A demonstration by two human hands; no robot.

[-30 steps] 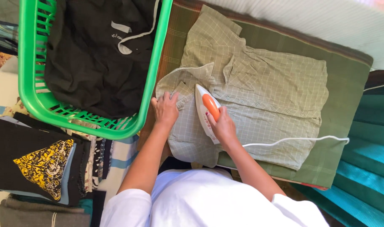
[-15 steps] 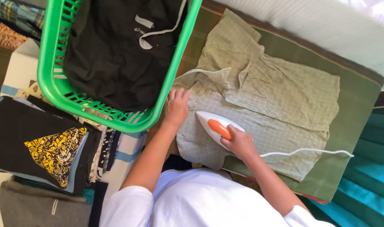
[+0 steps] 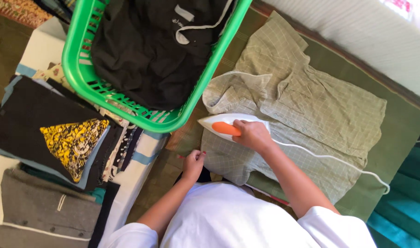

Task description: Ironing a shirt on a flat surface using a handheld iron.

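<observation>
A pale green checked shirt point(image 3: 311, 115) lies spread on a green padded ironing mat point(image 3: 398, 138). My right hand point(image 3: 249, 134) grips the orange handle of a white iron point(image 3: 219, 125), which rests on the shirt's near left part, nose pointing left. My left hand point(image 3: 194, 163) is at the shirt's near left edge, fingers curled and pinching the fabric hem. The iron's white cord point(image 3: 338, 160) trails right across the shirt.
A green plastic basket point(image 3: 88, 85) with black clothes point(image 3: 145, 50) sits to the upper left, its corner close to the iron's nose. Stacks of folded clothes point(image 3: 58, 142), one black with a yellow pattern, lie at left. A teal cloth point(image 3: 403, 216) is at lower right.
The iron has swung from pointing up to pointing left and slid toward the shirt's left edge. My left hand came off the collar area and moved down to the near hem.
</observation>
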